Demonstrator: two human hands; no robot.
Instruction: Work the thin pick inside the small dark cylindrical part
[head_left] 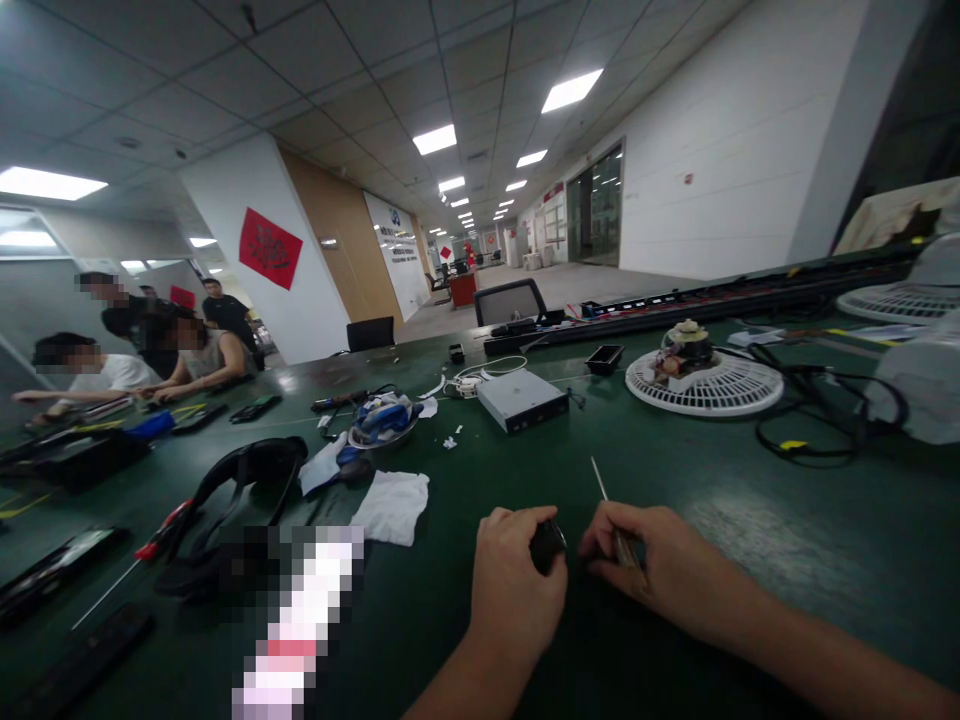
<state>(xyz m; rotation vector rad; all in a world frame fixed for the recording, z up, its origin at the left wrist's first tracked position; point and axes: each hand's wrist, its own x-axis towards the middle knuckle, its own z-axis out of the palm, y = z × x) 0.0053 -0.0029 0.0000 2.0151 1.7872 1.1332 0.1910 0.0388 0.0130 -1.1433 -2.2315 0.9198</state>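
Faced one wide, dark green table (480, 450), with at least four people (217, 360) beyond it at the left. Saw one long black frame (675, 300) running along the far right edge, and two chairs (510, 302) beyond the table. Counted two white fan guards (720, 395), one bearing a bared motor (686, 350) on top and one partly cut off at the right. Saw black strapped headgear (255, 465) at the left, just beside one red-handled screwdriver (154, 535). Made out one pale metal box (523, 400) ahead of both hands, well apart from them, and one bowl (382, 435) of blue things to its left. Noticed one spread white cloth (394, 507) nearer, to the left of the left hand, and one small black tray (604, 360) behind the box, to its right.

Kept two bare hands low over the near part of the table, close together but apart. Closed the right hand (656, 555) around one slender tool (598, 480), with its thin shaft slanting up and forward out of the fingers. Gripped one small black piece (547, 543) in the left hand (516, 590), between thumb and fingers, on the side facing the right hand. Could not tell exactly what kind of piece, being mostly covered.
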